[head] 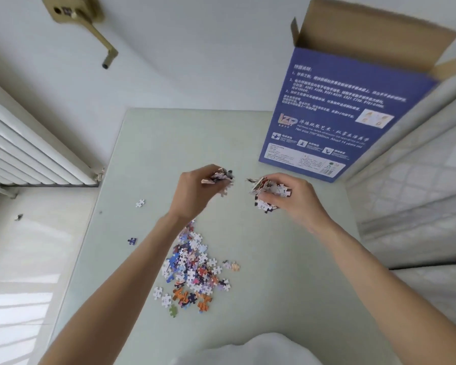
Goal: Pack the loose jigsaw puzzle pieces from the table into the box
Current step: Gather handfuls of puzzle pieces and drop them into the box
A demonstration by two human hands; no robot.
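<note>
Here both hands [245,191] grip puzzle pieces [195,270] near the box [334,114].

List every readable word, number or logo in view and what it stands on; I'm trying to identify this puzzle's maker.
All text sits on the tall blue cardboard box, which stands open-topped at the table's far right.
"LZP": logo at the panel's lower left.
"Net size:700*500mm About 14 years old": white line beneath the logo row, slightly blurred.
Numbered Chinese instructions above: too blurred to read.
Small print and icons along the bottom: too small to read.
</note>
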